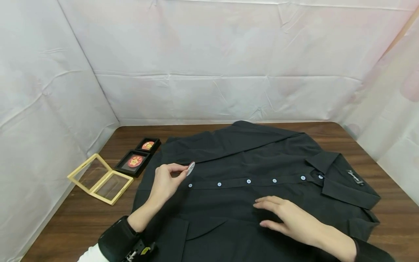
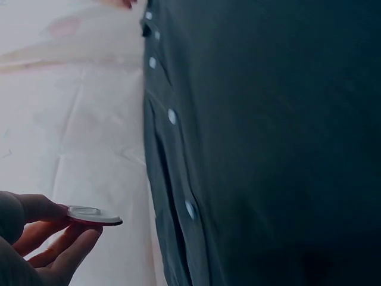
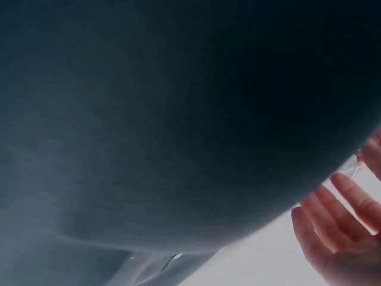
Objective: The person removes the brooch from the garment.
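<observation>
My left hand [image 1: 165, 182] pinches a small round badge [image 1: 191, 168] between thumb and fingers, above the left part of a dark button-up shirt [image 1: 235, 203]. In the left wrist view the badge [image 2: 94, 215] is seen edge-on, its pale back upward and a reddish underside. My right hand [image 1: 289, 220] hovers over or lightly touches the shirt's middle, fingers loosely extended and holding nothing; which, I cannot tell. Seen from the right wrist, its fingers [image 3: 339, 223] are spread beside the dark cloth. White buttons [image 1: 248, 181] run along the shirt's placket, and the collar [image 1: 347, 182] lies to the right.
Two black cases [image 1: 122, 167] with round red and yellow badges lie left of the shirt. Beside them stands an opened yellow-framed clear case [image 1: 112, 201]. A small bone-shaped silvery mark [image 1: 355, 177] is on the collar. The wooden table [image 1: 75, 218] is bounded by white cloth walls [image 1: 212, 98].
</observation>
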Motion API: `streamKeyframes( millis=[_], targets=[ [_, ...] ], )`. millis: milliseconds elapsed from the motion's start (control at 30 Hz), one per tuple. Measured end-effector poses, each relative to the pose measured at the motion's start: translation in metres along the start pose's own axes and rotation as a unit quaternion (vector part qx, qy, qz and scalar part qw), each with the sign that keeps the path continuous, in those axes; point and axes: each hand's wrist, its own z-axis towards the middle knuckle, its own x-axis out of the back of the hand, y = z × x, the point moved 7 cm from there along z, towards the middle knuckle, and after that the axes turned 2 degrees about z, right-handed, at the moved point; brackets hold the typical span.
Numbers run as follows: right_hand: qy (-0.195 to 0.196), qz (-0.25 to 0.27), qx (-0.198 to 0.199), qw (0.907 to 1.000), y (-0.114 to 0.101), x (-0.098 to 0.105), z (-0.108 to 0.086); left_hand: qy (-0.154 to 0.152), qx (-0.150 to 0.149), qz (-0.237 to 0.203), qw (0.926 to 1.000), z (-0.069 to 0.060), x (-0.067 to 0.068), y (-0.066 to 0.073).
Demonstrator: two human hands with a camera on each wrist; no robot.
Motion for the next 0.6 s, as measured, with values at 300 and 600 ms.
streamKeyframes(
  millis=[300, 600],
  targets=[
    [-0.051, -0.047, 0.044, 0.9966, -0.001, -0.009, -0.03, 0.04, -0.081, 0.089, 0.9919, -0.011, 0.026, -0.013],
    [-0.109, -0.078, 0.069, 0.9885, 0.004, -0.024, -0.047, 0.046, -0.075, 0.17, 0.9814, -0.019, 0.053, -0.037]
  ],
)
